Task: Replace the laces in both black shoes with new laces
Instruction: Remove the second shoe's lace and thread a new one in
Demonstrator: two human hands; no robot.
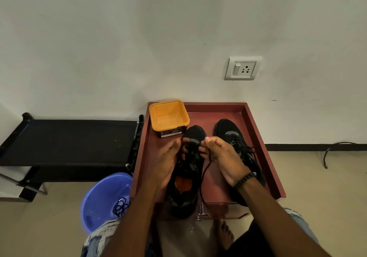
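Note:
Two black shoes stand on a reddish-brown tray [256, 121]. The left shoe [186, 179] has an orange insole and points away from me. Both of my hands work at its eyelets near the toe end. My left hand [167, 161] pinches a black lace at the shoe's left side. My right hand [222, 157] pinches the other part of the lace [204, 175], whose loose end trails down toward the tray's front edge. The right shoe [236, 143] is laced and lies partly under my right wrist.
An empty orange tub [168, 116] sits at the tray's back left corner. A blue basin [103, 195] on the floor to the left holds a bundle of black laces [121, 207]. A black bench [75, 137] stands left of the tray. My bare foot [226, 235] is below.

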